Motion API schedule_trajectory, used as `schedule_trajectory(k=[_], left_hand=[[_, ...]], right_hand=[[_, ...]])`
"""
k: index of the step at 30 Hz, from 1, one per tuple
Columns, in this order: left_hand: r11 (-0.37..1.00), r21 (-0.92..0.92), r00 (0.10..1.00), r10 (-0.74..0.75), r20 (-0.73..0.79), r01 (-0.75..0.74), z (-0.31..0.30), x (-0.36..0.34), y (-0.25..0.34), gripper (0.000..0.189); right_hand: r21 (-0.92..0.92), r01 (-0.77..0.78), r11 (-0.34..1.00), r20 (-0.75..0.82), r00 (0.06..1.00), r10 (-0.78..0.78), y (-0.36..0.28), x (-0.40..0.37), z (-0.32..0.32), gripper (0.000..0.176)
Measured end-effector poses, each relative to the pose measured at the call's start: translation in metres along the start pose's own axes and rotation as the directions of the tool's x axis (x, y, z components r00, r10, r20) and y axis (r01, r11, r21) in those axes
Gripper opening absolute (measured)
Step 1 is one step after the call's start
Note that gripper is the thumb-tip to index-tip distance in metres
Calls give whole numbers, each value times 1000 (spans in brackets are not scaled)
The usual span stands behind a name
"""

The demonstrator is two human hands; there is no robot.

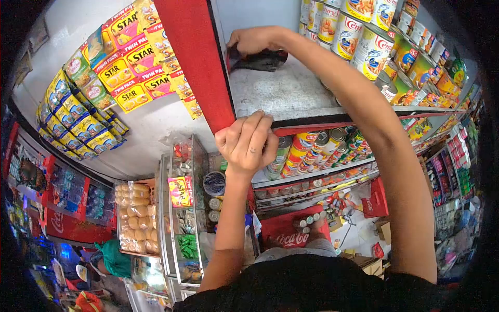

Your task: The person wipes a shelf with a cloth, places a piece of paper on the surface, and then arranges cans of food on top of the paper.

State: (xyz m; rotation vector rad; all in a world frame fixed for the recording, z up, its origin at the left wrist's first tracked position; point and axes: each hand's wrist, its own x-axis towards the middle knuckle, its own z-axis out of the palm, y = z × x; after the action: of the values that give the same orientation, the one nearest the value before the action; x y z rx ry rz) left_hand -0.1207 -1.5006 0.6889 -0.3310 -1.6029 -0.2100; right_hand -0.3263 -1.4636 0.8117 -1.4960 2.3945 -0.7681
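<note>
Pinching dark cloth [266, 61], right hand [254, 40] works beside cans [370, 51]; left hand [246, 143] clasps shelf edge [312, 119].

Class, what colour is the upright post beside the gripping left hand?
The post is red with a black edge, clearest in the head view.

I see the metal shelf [286, 93] right of the red post [193, 62] in bright, pale light, with a soft, dull sheen, while the white wall [143, 127] left of the post is bright with gentle shading. Far below and left of the post, my view turns dim around a small blue glow [65, 249]. Near the post I get crisp detail, but toward the edges everything bends, softens and sinks into a black rounded border.
</note>
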Motion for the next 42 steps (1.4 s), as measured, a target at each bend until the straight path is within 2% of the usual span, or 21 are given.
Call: schedule_trajectory(k=[1,3,8,10,11,13,14,15,17,18,19,21,25,27,31,33,34,37,39,41,42], left_hand=[[1000,-17,1000,-11,-3,11,0,1,0,25],[999,-33,1000,-26,-1,26,-1,0,3,24],[999,-13,999,-31,6,31,-1,0,3,23],[1000,-5,1000,-29,4,29,0,-1,4,24],[999,6,999,-31,-5,31,1,-1,3,24],[1000,9,1000,-16,-14,16,3,-1,0,24],[1000,5,1000,6,-22,-6,2,-2,0,25],[1000,6,1000,7,-19,-7,0,-2,0,25],[1000,-6,1000,-14,2,14,-1,0,2,24],[1000,-10,1000,-11,-4,11,-1,0,3,24],[1000,-12,1000,-10,-11,10,0,-1,2,24],[1000,-14,1000,-8,-13,8,-1,-2,2,24],[999,-4,999,-34,-9,34,1,1,6,23],[999,-4,999,-36,1,36,0,3,4,22],[999,-11,999,-32,16,32,0,1,4,22],[1000,-8,1000,-16,-18,16,0,1,3,24],[1000,-9,1000,-24,-2,23,-1,1,3,26],[1000,-15,999,8,-42,-9,3,-3,-1,25],[1000,-13,1000,-14,-23,13,1,-2,1,25],[1000,-10,1000,-16,-26,15,2,-1,2,25],[1000,-10,1000,-12,-24,12,2,-1,1,25]], right_hand=[[8,2,1000,2,1000,-2,6,9,-2,24],[-431,-137,892,-367,930,-34,24,38,-7,24],[-579,-162,799,-294,956,-19,2,39,44,26],[-612,48,789,-120,981,-153,-15,5,34,27],[-611,51,790,-118,981,-155,-26,-10,25,27],[-304,-70,950,-67,996,51,-44,-30,10,26],[-246,-125,961,-179,980,81,-26,-14,8,26],[-244,-124,962,-179,980,81,-9,4,6,26],[-433,-120,894,-408,910,-76,19,34,6,24],[-413,-140,900,-320,948,0,24,45,15,23],[-449,-81,890,-391,913,-115,38,58,29,20],[-612,-8,791,-289,933,-214,20,44,34,18],[-640,76,765,-102,978,-182,-29,-8,35,22],[-335,-19,942,-61,998,-2,-46,-28,14,31],[-352,-147,924,-209,975,75,-11,16,-7,30],[-422,-129,897,-320,947,-14,17,46,6,24],[-468,-19,884,-356,919,-169,16,46,22,24],[-536,48,843,-188,967,-174,5,25,28,24],[-536,49,843,-197,963,-182,-24,-14,37,25],[-481,64,875,-104,986,-130,-40,-37,38,33],[-339,161,927,-79,977,-199,-41,-46,31,33]])
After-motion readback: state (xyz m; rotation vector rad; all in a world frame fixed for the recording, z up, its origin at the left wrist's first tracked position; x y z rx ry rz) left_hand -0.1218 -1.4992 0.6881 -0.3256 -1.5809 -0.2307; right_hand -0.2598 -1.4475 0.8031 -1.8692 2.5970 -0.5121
